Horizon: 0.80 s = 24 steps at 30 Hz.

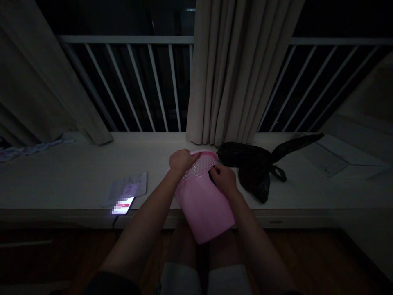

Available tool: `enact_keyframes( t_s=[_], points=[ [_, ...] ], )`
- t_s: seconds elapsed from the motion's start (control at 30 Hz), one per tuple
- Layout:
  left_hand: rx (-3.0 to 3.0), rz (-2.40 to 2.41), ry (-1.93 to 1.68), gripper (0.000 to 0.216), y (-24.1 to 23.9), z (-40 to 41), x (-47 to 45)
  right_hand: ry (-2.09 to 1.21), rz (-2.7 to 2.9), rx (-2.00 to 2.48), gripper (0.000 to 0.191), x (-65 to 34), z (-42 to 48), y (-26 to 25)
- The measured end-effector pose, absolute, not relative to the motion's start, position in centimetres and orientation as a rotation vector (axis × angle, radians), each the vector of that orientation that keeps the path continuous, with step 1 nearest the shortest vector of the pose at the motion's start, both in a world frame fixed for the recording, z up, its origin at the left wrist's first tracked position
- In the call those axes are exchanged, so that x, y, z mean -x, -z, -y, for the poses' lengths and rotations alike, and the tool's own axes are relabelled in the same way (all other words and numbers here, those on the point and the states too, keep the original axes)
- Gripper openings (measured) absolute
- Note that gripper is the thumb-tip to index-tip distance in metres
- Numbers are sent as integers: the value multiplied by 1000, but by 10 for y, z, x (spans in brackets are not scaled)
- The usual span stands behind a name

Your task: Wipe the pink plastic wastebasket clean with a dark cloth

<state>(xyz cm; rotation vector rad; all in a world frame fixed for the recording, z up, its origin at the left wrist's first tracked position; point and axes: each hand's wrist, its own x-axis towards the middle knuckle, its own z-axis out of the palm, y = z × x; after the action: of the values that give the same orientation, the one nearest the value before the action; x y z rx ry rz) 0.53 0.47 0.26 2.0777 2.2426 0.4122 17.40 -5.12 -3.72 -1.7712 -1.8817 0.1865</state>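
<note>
A pink wastebasket (207,209), with a honeycomb-mesh upper band, is tilted over the front edge of the ledge above my legs. My left hand (181,160) grips its rim at the upper left, thumb over the edge. At the mesh on the right side, my right hand (225,178) has its fingers pinched on a small piece of black plastic (212,176), mostly hidden by the fingers. Beyond the right hand lies a knotted black garbage bag (256,174), its tied ends pointing right. The inside of the wastebasket is hidden from me.
A lit phone (123,205) with a cable and a flat pale packet (130,186) lie on the white ledge (76,176) to the left. Curtains (221,82) hang before a white railing (129,39). A clear box-like object (353,157) stands at right. The room is dim.
</note>
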Motion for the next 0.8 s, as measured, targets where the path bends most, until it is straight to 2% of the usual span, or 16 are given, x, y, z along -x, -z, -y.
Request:
enact_keyframes(
  t_s=[0.27,0.63,0.8],
  points=[
    [-2072,-2257,-394,83,-4,-2,-5,-313,1717,1951,35,-178,51,38],
    [-2082,-2294,-379,83,-1,-3,-2,-117,2036,1749,26,-170,63,30],
    [-2083,-2245,-385,81,-4,-3,-4,-178,2065,1885,33,-168,66,19]
  ],
)
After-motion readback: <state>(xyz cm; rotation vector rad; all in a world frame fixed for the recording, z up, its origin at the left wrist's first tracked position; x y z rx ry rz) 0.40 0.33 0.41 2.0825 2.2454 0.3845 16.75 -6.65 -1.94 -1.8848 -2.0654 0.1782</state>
